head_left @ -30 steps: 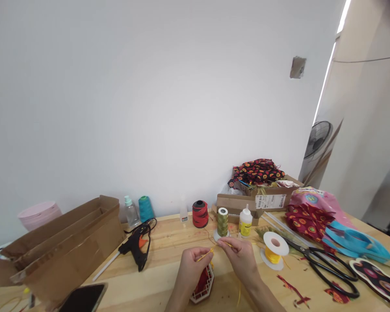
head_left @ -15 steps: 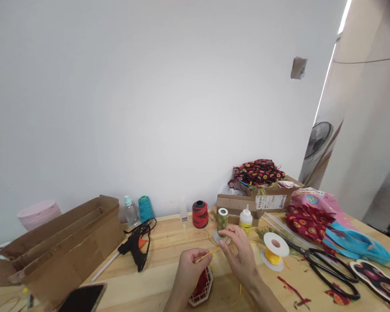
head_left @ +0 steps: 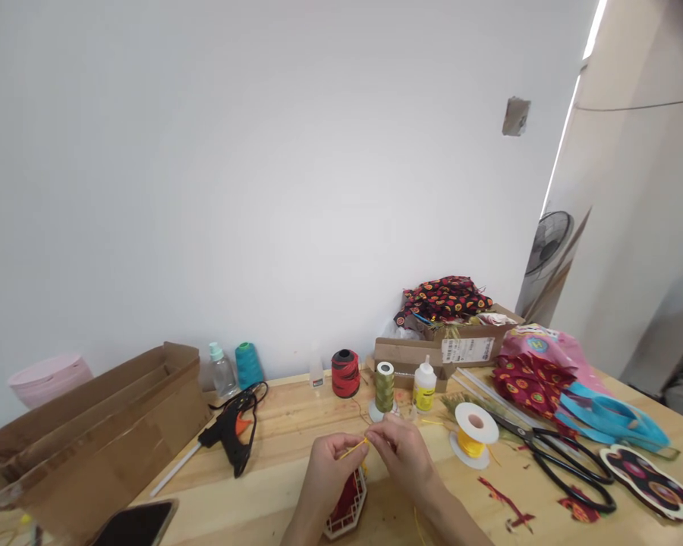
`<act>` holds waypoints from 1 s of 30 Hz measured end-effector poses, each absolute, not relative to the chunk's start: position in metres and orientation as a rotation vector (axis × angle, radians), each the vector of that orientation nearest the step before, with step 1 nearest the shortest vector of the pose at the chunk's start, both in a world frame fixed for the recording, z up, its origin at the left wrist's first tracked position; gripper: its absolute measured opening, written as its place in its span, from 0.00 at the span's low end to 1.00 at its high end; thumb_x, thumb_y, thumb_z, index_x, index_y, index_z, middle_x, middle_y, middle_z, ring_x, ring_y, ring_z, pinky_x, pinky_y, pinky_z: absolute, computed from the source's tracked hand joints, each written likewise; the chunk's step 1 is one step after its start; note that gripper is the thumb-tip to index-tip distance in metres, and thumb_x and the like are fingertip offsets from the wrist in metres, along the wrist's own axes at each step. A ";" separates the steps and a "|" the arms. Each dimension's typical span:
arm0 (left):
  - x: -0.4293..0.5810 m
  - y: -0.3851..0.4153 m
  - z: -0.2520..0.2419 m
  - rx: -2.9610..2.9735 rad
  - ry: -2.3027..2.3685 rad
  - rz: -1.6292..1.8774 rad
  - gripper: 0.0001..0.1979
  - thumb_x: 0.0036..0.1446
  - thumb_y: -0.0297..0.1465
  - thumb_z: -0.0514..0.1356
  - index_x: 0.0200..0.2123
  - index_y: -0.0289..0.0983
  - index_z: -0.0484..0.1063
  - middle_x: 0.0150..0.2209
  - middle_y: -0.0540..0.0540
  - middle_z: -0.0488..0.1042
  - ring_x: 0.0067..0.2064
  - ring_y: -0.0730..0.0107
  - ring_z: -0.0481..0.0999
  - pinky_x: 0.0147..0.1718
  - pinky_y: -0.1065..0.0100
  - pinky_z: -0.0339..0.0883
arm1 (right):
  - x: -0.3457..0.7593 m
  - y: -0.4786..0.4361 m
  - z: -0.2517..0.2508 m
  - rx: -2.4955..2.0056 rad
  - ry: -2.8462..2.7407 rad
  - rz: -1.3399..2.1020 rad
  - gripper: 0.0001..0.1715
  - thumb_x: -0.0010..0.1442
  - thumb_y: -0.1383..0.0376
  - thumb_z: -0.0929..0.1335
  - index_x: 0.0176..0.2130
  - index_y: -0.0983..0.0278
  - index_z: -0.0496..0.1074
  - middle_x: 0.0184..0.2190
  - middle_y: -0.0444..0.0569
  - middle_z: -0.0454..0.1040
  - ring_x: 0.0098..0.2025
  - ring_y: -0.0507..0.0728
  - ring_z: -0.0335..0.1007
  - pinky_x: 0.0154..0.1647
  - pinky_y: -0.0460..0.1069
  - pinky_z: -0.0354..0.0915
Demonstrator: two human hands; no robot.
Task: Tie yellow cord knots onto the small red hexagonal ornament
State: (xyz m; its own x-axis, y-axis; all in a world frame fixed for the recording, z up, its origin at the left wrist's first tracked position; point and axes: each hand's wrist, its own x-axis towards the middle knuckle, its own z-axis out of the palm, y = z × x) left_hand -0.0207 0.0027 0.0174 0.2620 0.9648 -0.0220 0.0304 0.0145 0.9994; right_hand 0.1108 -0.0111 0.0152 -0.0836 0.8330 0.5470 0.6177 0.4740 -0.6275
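Both hands meet over the table's front middle. My left hand point(head_left: 331, 470) is closed, its thumb and fingertips pinching a yellow cord point(head_left: 354, 449). Close against it, my right hand point(head_left: 399, 453) pinches the same cord at the fingertips. Under the left hand is a frame with a white lattice edge and dark red fabric point(head_left: 347, 506), partly hidden by the hand and wrist. More yellow cord hangs below the right wrist. To the right of the hands stands a white spool of yellow cord point(head_left: 473, 434).
Black-handled scissors point(head_left: 569, 462) and fabric scraps lie at right. Behind the hands stand a green thread spool point(head_left: 385, 388), a red thread spool point(head_left: 345, 373) and a glue bottle point(head_left: 424, 385). A glue gun point(head_left: 231, 438), phone point(head_left: 136, 523) and cardboard box point(head_left: 114, 432) are at left.
My right hand has come down and left to meet the left fingertips, closing into a pinch on the cord. The view has shifted slightly to the right.
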 end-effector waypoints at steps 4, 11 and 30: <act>-0.020 0.004 0.016 1.316 1.046 0.990 0.12 0.38 0.35 0.59 0.23 0.31 0.74 0.12 0.54 0.63 0.15 0.81 0.56 0.14 0.77 0.48 | 0.108 -0.011 0.014 -1.215 -1.688 0.360 0.14 0.53 0.65 0.60 0.21 0.65 0.68 0.17 0.42 0.62 0.21 0.49 0.57 0.22 0.42 0.54; -0.020 0.004 0.015 1.201 0.956 1.008 0.12 0.38 0.35 0.59 0.22 0.30 0.73 0.10 0.56 0.58 0.13 0.84 0.50 0.13 0.78 0.44 | 0.107 -0.011 0.012 -1.204 -1.604 0.416 0.14 0.53 0.64 0.59 0.21 0.66 0.67 0.17 0.42 0.61 0.21 0.49 0.56 0.21 0.42 0.54; -0.015 0.002 0.014 1.263 0.970 1.038 0.15 0.40 0.38 0.57 0.17 0.31 0.70 0.13 0.56 0.53 0.17 0.81 0.48 0.15 0.76 0.43 | 0.106 -0.015 0.010 -1.181 -1.588 0.208 0.14 0.54 0.66 0.58 0.23 0.66 0.68 0.18 0.46 0.62 0.23 0.51 0.59 0.23 0.43 0.56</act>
